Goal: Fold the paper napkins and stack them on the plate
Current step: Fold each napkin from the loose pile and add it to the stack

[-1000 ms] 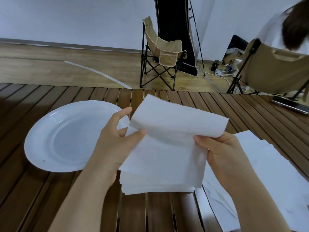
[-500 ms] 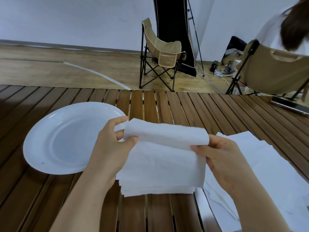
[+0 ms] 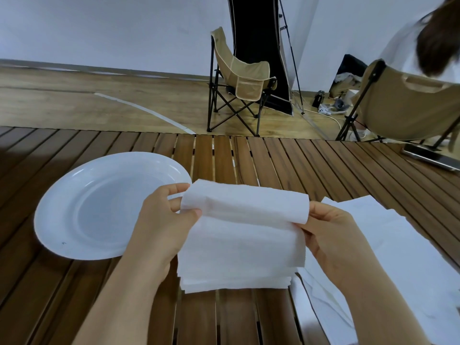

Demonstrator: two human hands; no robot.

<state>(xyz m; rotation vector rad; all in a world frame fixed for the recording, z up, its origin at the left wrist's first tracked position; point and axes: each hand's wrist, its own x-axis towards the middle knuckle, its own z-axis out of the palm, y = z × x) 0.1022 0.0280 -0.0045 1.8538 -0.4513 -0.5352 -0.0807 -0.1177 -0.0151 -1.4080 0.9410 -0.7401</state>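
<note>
Folding is halfway there: the top napkin was standing up a second ago, now its far edge has curled over toward the person. Both left hand and right hand fingers pinch its side edges. Below them is the napkin pile on the bench; the plate, left, holds nothing.

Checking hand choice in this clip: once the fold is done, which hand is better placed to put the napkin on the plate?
Probably the left hand: it pinches the napkin right beside the plate, while the right hand holds the far edge, next to the spare napkins.
</note>
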